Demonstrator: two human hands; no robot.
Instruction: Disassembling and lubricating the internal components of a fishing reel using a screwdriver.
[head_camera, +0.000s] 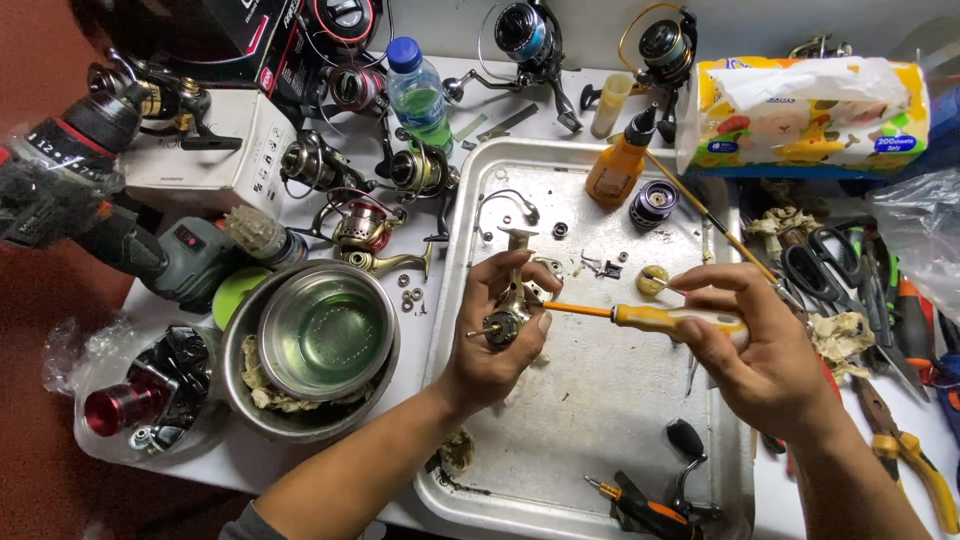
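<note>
The fishing-reel body (512, 308) sits over the left half of the metal tray (600, 430), lifted clear of it in the left hand (497, 345). Its stem runs roughly near-to-far, the foot pointing away toward the far rim, and a short shaft sticks out of it to the left. The left fingers (530, 275) curl over the far side of the body while the thumb presses from the near right, so they are clamped around it.

The orange-handled screwdriver (650, 317) lies almost level, its long axis running left to right. Its thin shank points left and the tip meets the right flank of the reel body, just beside the left thumb. The right hand (745, 345) holds the handle well to the right of the reel, the fingers pinched along it with the index finger laid over the top. So the reel lies directly left of the right hand, in line with the tool.

Around them on the tray lie small loose parts, a dark spool (652, 205), an orange oil bottle (620, 165) and a crank handle (685, 470). On the worktop to the left stands a steel bowl (322, 340) among several other reels; scissors (835, 260) and pliers (910, 450) lie to the right.
</note>
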